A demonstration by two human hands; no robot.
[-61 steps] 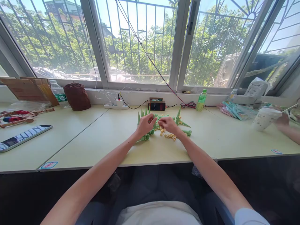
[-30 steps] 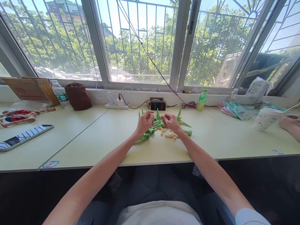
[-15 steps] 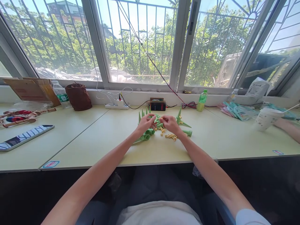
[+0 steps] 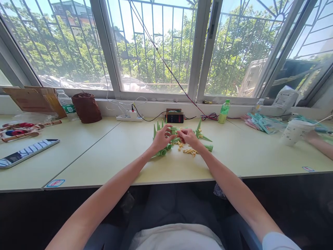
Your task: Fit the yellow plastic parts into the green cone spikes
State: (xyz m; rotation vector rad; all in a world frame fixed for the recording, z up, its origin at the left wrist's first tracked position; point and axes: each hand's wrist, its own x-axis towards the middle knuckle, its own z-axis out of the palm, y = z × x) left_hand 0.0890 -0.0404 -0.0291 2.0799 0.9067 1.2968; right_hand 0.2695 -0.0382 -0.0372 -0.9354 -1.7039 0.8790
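Note:
My left hand [image 4: 161,137] has its thumb and fingers curled round a green plastic piece [image 4: 173,130], held above the table. Close beside it on the right, my right hand [image 4: 189,136] is closed in a pinch at that piece; whatever its fingertips hold is too small to make out. Small yellow plastic pieces [image 4: 190,151] lie loose below the hands. Green tubes [image 4: 163,152] rest under my left hand, and another green tube [image 4: 209,148] lies beside my right wrist. Pointed green cones [image 4: 199,127] stand behind the hands on both sides.
A phone [image 4: 174,118] leans at the back, behind the hands. Along the wall are a power strip [image 4: 129,118], a brown pouch [image 4: 86,107] and a green bottle [image 4: 224,111]. A larger phone [image 4: 28,152] lies left. At right, another person's arm [image 4: 321,144] is behind a white cup [image 4: 296,132].
My left hand has opened its grip wider and turned, so the green piece now shows between its fingers. My right hand stays pinched close to it, its fingers slightly shifted.

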